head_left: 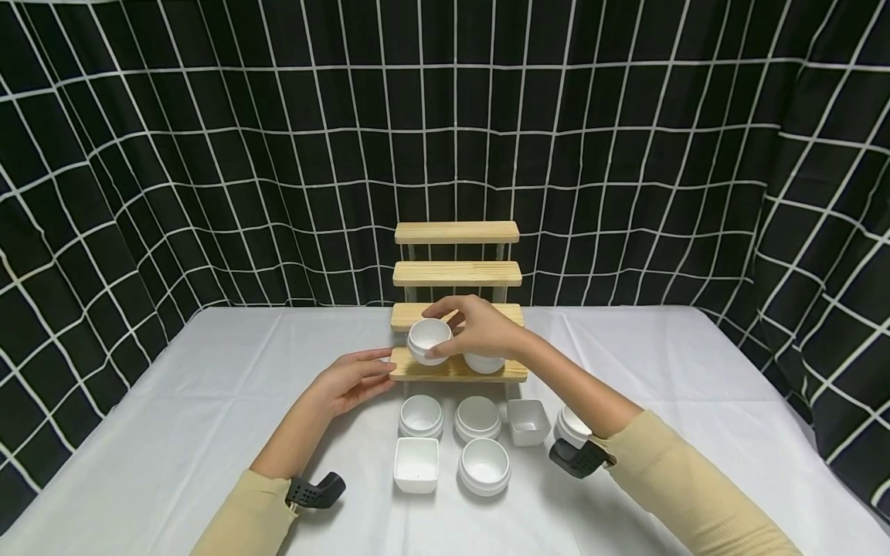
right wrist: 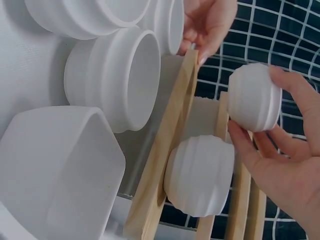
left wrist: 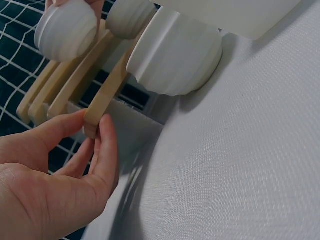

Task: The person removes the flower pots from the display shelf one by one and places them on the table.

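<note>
A small round white pot (head_left: 429, 341) is held between the thumb and fingers of my right hand (head_left: 480, 328). In the right wrist view this pot (right wrist: 254, 97) hangs apart from the boards, its rim partly behind the fingers. A second white pot (right wrist: 200, 175) sits on the lowest board of a tiered wooden stand (head_left: 455, 372), half hidden by my right hand in the head view. With thumb and fingers, my left hand (left wrist: 65, 170) pinches the left end of that lowest board (left wrist: 105, 97).
Before the stand, on a white cloth (head_left: 334, 502), are several round white pots (head_left: 484, 466) and square ones (head_left: 416, 465). Another round pot (head_left: 573, 426) is partly covered by the right wrist camera (head_left: 580, 457). Black grid-patterned curtain (head_left: 452, 139) hangs behind.
</note>
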The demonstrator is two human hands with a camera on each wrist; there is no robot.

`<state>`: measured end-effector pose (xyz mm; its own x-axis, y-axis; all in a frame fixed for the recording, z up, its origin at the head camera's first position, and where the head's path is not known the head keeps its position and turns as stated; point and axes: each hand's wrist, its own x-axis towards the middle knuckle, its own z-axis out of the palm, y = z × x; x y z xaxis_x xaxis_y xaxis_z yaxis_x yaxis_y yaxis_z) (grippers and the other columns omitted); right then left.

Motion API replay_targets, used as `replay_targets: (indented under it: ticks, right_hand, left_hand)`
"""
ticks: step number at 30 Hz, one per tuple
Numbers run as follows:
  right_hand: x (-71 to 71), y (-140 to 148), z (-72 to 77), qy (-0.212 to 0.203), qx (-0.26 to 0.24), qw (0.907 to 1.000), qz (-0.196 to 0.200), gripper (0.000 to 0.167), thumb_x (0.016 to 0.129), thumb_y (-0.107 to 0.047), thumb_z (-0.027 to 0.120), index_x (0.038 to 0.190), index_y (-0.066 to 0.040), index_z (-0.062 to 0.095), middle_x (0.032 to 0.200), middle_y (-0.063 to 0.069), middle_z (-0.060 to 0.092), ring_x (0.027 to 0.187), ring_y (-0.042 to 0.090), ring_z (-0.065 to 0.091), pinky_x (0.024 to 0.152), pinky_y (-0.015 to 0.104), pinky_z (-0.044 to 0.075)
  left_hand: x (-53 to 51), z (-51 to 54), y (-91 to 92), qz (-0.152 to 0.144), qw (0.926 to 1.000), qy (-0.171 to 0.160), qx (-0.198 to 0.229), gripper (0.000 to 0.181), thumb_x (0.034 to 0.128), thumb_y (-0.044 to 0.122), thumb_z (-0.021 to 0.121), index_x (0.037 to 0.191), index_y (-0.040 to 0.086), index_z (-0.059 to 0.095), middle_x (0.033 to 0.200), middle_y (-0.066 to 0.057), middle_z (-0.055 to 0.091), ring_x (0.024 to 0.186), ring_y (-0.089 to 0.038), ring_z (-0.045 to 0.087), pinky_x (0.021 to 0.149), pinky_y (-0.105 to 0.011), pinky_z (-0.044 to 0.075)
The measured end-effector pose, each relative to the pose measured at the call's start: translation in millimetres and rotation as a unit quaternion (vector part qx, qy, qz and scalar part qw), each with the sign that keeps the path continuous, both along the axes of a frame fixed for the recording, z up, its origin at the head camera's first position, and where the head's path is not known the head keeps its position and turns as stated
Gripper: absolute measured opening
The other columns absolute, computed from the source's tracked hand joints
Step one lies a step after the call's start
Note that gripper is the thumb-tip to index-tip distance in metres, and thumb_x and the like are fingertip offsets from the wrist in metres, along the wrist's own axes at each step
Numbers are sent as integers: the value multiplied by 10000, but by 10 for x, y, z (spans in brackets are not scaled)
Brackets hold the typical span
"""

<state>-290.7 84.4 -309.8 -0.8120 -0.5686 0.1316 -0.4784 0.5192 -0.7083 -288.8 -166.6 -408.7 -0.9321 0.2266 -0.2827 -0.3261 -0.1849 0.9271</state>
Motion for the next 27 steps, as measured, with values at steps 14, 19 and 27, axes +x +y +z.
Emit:
replay_targets:
  ticks: [14,19,27]
  right_hand:
    - [94,88,0,-33,-191,9998,-43,564,820,-138,892,1321,14,681,1322,172,686,1122,314,688,1030,482,614]
    - [134,121,-7,42,-259,9997,-13,560,811,-143,900,1306,15,691,1300,169,701,1085,292,699,996,465,634]
    - [227,180,-5,-96,-556,9984,78,553,806,-87,892,1299,45,678,1301,198,687,1082,302,700,938,377,662]
  left_hand:
    - [3,-4,1,-12,10000,70,8,559,1030,-65,588,1558,-100,408,1068,-119,677,829,-98,731,845,-212,661]
    - [6,-1,4,0,10000,53,-5,559,1030,-65,590,1558,-99,410,1084,-125,672,834,-100,732,850,-214,660]
    - [7,-3,2,-8,10000,75,-9,562,1029,-73,578,1562,-102,400,1115,-136,658,848,-103,727,863,-218,659]
